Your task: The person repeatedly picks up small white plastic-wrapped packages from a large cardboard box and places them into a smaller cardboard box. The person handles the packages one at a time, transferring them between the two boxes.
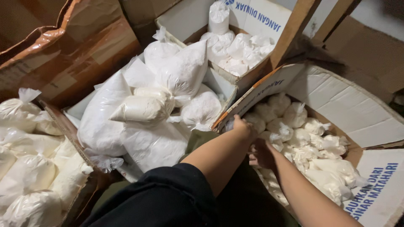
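Head view: four cardboard boxes of knotted clear plastic bags holding white powder.

Right box (336,101): brown card, white-lined flaps, blue block lettering on the near flap (376,189) and on the left flap (263,90). It is filled with small bags (311,147), rounded, each tied at the top (too many and too overlapped to count, well over a dozen visible).

Left hand (243,126): at the box's left edge beside the lettered left flap, fingers curled down over a small bag at the rim. Hold looks closed, but the fingertips are hidden. Right hand (261,154): lower, down among the small bags, fingers bent around one. The grip is partly shadowed, so I can't tell how firm.

Top box (252,73): same small white bags, one standing upright at the back (219,17). Blue lettering on its raised white flap (259,14).

Middle pile (139,109): roughly six or seven large bags, soft, creased, heaped loosely; one is cream-toned (143,107).

Left box (63,126): medium bags (29,168) of off-white powder, about eight showing.

Upper left: brown carton (75,46) with glossy tape.
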